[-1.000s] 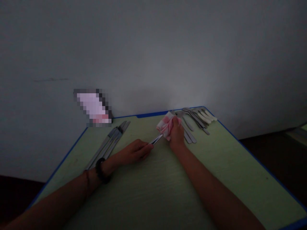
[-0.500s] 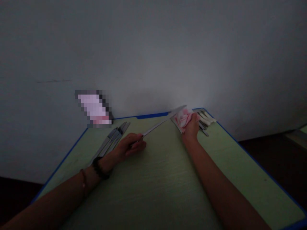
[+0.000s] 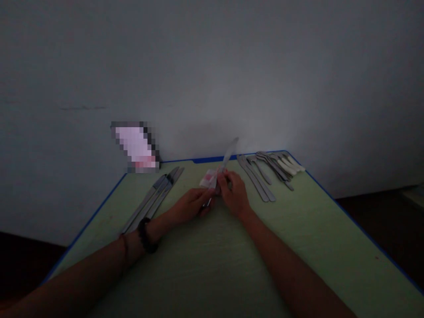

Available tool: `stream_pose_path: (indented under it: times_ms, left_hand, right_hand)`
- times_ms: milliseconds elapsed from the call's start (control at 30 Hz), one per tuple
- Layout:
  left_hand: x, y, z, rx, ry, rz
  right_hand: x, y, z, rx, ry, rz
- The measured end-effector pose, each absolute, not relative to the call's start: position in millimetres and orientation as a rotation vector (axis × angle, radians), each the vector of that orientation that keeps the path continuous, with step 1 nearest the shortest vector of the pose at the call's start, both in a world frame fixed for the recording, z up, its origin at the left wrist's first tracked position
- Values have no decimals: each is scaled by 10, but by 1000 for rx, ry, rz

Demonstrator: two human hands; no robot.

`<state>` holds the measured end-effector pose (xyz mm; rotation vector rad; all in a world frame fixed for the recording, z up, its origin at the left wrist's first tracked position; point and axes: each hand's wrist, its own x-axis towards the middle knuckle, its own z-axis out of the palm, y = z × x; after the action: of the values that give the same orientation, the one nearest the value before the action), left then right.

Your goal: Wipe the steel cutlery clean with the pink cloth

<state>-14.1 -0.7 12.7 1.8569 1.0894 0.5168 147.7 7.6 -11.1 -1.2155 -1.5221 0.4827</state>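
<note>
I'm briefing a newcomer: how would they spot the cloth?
Find the green table by the wall. Over it, the left hand and right hand are together at the cloth. Crumpled, pink and white, it stands out from the cutlery on either side.

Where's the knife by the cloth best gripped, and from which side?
Likely grip the knife low, on its end at the left hand, from near left: its blade slants up and away, and the cloth and right hand sit partway along.

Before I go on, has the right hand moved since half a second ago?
Yes: the right hand has moved left, toward the left hand, judged against the blue strip on the far edge of the table.
</note>
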Motion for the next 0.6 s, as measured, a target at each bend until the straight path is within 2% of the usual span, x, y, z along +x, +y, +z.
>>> stream_pose_path:
  times_ms: [300,433,533,600]
  left_hand:
    - [-128,-69,77,1992,1095,525]
    - [-158,-113,72,2310,1043,668]
    - [-168,-112,84,2568,1028,930]
    - [-171,-97,88,2677,978,971]
  right_hand:
    - [1506,116,-104,-1177,-1399,851]
    - [1738,195,13,-1393,-1382,614]
    - [1905,225,50,-1549,-1641,412]
    - [1959,219,25,-1627,-1831,319]
